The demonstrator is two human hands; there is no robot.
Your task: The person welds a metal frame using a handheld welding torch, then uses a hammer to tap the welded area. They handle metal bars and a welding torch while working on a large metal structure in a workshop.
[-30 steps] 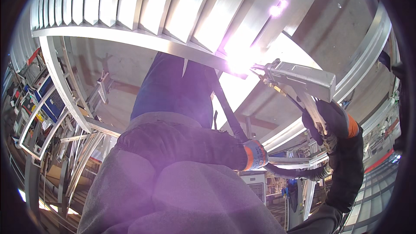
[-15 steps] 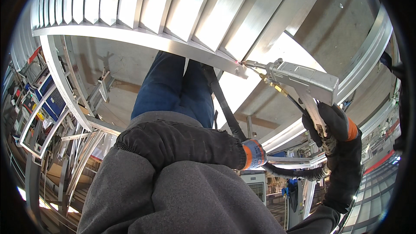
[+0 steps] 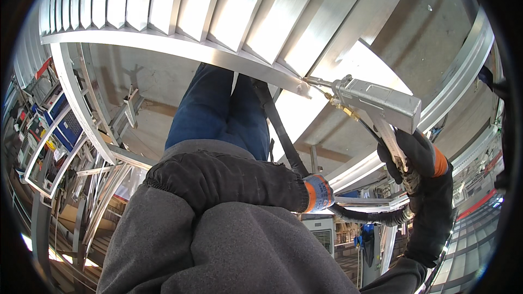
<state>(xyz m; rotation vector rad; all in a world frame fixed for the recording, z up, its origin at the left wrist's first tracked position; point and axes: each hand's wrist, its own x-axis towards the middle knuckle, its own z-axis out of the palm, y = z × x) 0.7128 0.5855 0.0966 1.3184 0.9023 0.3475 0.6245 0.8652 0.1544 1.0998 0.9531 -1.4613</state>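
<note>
My right hand, in a dark glove with an orange cuff band, is wrapped around the handle of a silver-grey handheld welding gun. The gun's nozzle points left and touches, or nearly touches, the corner where a slat meets the rail of a silver metal louvre panel. A thin line with brass fittings runs beneath its body. My left hand, gloved with an orange band, is bent across my waist at a thick black hose. The hose bends at this hand; the fingers themselves are hidden.
Curved-looking metal frame bars stand at the left, with a rack of loose metal strips below. Another metal profile runs along the right. A grey box with a vent grille sits behind the hose.
The small pinkish glow at the nozzle tip has gone. The gun and my right hand have shifted slightly left. My left hand has stayed almost still.
</note>
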